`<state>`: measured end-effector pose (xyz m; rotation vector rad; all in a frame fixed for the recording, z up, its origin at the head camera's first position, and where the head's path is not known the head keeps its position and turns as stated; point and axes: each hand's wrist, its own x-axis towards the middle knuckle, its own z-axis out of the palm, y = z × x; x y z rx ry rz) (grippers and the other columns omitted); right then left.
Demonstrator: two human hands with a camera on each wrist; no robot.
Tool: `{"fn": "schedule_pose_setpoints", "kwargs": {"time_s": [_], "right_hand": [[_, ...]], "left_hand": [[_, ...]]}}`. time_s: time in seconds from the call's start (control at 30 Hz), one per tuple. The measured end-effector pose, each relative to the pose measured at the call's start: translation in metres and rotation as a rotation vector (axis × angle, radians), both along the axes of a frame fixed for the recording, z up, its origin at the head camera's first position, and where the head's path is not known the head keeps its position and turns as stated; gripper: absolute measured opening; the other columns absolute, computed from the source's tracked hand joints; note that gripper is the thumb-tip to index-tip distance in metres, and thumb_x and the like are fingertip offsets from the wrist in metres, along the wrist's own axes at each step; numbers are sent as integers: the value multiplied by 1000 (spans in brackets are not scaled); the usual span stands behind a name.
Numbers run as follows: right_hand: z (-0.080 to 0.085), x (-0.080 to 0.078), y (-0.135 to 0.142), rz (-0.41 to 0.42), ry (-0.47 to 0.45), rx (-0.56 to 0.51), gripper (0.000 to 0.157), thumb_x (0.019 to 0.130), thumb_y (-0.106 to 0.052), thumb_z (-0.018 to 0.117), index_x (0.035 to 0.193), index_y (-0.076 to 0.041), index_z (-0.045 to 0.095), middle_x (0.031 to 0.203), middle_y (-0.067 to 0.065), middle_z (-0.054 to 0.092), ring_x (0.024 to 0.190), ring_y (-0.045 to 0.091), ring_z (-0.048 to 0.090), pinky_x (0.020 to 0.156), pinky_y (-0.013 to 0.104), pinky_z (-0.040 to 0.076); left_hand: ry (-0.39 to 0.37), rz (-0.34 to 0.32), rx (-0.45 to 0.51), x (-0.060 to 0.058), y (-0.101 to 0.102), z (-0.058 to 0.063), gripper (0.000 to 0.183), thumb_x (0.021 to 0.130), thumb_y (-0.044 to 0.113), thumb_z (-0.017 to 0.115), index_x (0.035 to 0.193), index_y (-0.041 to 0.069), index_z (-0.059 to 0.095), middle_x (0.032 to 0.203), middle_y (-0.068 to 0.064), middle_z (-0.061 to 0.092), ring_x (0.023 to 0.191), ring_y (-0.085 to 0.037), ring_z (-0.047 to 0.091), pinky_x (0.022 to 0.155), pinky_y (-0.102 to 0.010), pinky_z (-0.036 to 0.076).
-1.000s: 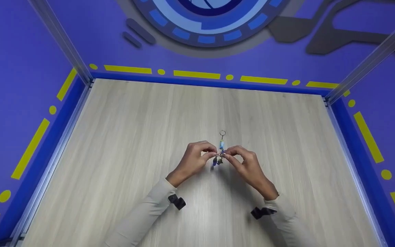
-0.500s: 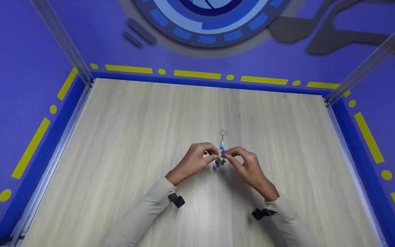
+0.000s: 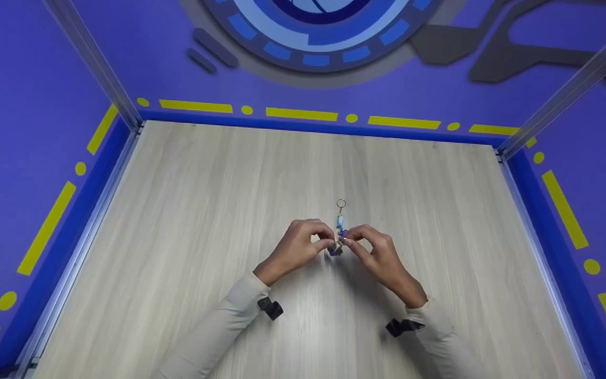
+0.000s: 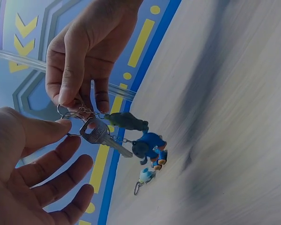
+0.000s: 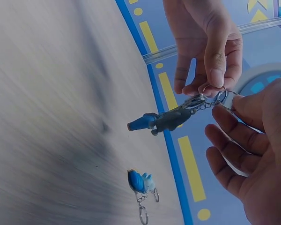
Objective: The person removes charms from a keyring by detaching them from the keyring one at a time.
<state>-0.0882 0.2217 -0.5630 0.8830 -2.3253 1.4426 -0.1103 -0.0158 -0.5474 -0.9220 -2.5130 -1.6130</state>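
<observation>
In the head view my left hand (image 3: 299,243) and right hand (image 3: 378,249) meet over the table's middle. Each pinches a metal key ring between thumb and forefinger; the other fingers of both hands are loosely bent. From the rings hang a silver key (image 4: 99,135), a dark grey-green figure charm (image 4: 126,121) and a blue figure charm (image 4: 147,144), joined by short chains. The right wrist view shows the grey charm (image 5: 171,120) overlapping the blue one. The two rings (image 5: 221,97) overlap between the fingertips.
On the wood-grain table (image 3: 229,184), just beyond the hands, lie a light-blue figure keychain (image 3: 340,221) with its ring and a darker blue figure (image 5: 136,181) beside it. Blue walls with yellow markings (image 3: 302,113) border the table. Black cameras sit on both wrists.
Both hands stay in nearly the same place, fingers shifting slightly at the rings. The hanging charms have swung closer together below the fingertips.
</observation>
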Motion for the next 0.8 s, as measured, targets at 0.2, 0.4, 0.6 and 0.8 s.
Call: {"fn": "schedule_pose_setpoints", "kwargs": {"time_s": [0.2, 0.4, 0.6, 0.8], "right_hand": [[-1, 1, 2, -33, -46, -15, 2, 102, 3, 75, 104, 2, 74, 104, 5, 80, 95, 25, 76, 93, 21, 56], [1, 4, -1, -70, -66, -24, 11, 101, 6, 74, 105, -5, 75, 105, 4, 80, 97, 23, 76, 96, 24, 57], [1, 4, -4, -41, 4, -23, 15, 99, 12, 74, 104, -2, 73, 104, 7, 79, 93, 28, 76, 94, 21, 56], [0, 3, -6, -16, 62, -24, 20, 95, 16, 75, 104, -2, 74, 102, 8, 79, 89, 30, 75, 90, 20, 55]], "left_hand": [[-32, 9, 64, 0, -4, 0, 5, 96, 1, 83, 98, 5, 84, 95, -3, 81, 90, -14, 74, 93, -44, 60], [-62, 7, 50, -1, -4, 0, 5, 98, 3, 81, 96, 7, 82, 95, -1, 80, 90, -12, 72, 93, -54, 60], [-54, 5, -5, -2, 0, 0, 5, 98, 3, 82, 95, 7, 80, 95, -1, 79, 90, -14, 71, 91, -53, 59], [-15, 3, -12, -2, 3, 1, 7, 98, 1, 81, 94, 6, 80, 95, -4, 78, 92, -25, 73, 87, -54, 59]]}}
